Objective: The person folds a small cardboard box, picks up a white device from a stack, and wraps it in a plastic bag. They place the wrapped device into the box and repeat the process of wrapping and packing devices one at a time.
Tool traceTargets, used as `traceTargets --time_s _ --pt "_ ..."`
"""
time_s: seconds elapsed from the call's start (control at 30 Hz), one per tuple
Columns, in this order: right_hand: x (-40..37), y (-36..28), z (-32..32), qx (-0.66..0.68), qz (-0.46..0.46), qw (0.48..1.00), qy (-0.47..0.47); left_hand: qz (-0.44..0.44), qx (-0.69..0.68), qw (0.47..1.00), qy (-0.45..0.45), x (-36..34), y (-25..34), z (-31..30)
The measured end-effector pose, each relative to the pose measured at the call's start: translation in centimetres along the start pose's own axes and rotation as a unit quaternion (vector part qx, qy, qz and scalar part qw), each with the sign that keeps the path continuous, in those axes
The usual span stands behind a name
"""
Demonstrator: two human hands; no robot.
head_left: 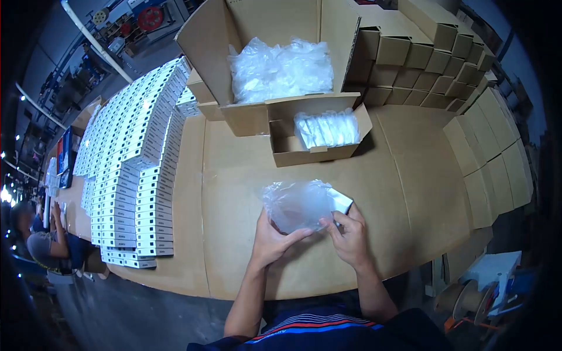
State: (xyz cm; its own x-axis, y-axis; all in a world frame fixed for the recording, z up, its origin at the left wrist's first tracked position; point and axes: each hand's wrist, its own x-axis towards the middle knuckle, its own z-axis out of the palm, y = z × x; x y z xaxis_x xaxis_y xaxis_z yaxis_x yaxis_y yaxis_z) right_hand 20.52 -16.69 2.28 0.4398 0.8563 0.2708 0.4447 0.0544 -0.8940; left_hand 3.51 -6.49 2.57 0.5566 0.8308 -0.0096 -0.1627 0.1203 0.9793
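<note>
My left hand (274,240) grips a clear plastic bag (297,206) by its near left side, thumb lying along the lower edge. In my right hand (349,238) is a small white box (341,201), pinched at the bag's right side, where bag and box overlap. Both hands are held over the middle of the cardboard-covered table. Just beyond them stands an open carton (319,157), its right part filled with a row of bagged white boxes (326,130).
A large open carton (243,121) full of clear plastic bags (281,71) stands behind. White boxes (117,205) are stacked high at left. Brown cartons (410,70) are piled at back right, more (492,152) along the right edge. Another person (52,245) sits at far left.
</note>
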Motion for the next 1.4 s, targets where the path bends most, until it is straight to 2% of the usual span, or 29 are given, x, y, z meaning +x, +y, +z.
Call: traceTargets --time_s 0.1,0.23,0.27,0.33,0.43,0.53,0.6,0.73,0.83,0.97,1.03,1.17,1.27,1.33,1.4 --pt "0.3 -0.3 0.1 0.015 -0.029 0.999 -0.040 -0.034 0.041 0.999 -0.008 0.5 0.0 0.1" --pt "0.2 0.2 -2.1 0.118 0.000 0.992 -0.045 0.009 0.104 0.995 -0.001 0.2 -0.4 -0.2" --pt "0.5 0.5 -3.3 0.105 0.021 0.994 -0.019 0.006 0.116 0.993 -0.010 0.1 -0.3 -0.4" --pt "1.2 0.7 -5.3 0.033 -0.003 0.999 0.040 0.007 0.137 0.991 -0.008 -0.2 -0.5 -0.4" --pt "3.8 -2.7 -5.1 0.168 -0.118 0.967 0.151 0.021 0.163 0.986 0.005 -0.3 -1.1 0.0" --pt "5.5 -4.2 -5.7 0.101 -0.223 0.967 0.067 0.017 0.193 0.981 -0.008 -0.6 -1.8 -0.1" --pt "6.3 -4.9 -5.0 0.148 -0.247 0.958 0.011 0.024 0.221 0.975 -0.017 -0.5 -1.6 0.0" --pt "7.4 -6.7 -4.4 0.071 -0.243 0.965 -0.061 0.015 0.214 0.977 -0.014 -0.7 -1.9 -0.1" --pt "8.0 -6.4 -4.0 0.051 -0.249 0.963 -0.089 0.054 0.215 0.975 0.002 -0.4 -2.6 -0.2" --pt "8.3 -6.2 -3.6 0.041 -0.254 0.960 -0.109 -0.013 0.211 0.977 0.022 -0.5 -1.3 0.3" --pt "8.4 -5.8 -3.7 0.044 -0.244 0.963 -0.102 -0.057 0.198 0.978 0.027 -0.5 -1.3 0.3" --pt "8.4 -5.0 -3.9 0.055 -0.217 0.969 -0.101 -0.051 0.201 0.978 0.031 -0.5 -2.1 -0.2" --pt "8.8 -4.9 -3.7 0.033 -0.216 0.963 -0.158 -0.026 0.204 0.978 0.030 -0.5 -3.0 -0.4" --pt "9.2 -4.3 -3.0 0.068 -0.198 0.962 -0.177 0.007 0.207 0.978 0.031 -0.4 -2.8 -0.1" --pt "9.2 -4.2 -1.9 0.119 -0.169 0.964 -0.167 -0.034 0.177 0.984 0.016 -0.4 -2.9 -0.3"
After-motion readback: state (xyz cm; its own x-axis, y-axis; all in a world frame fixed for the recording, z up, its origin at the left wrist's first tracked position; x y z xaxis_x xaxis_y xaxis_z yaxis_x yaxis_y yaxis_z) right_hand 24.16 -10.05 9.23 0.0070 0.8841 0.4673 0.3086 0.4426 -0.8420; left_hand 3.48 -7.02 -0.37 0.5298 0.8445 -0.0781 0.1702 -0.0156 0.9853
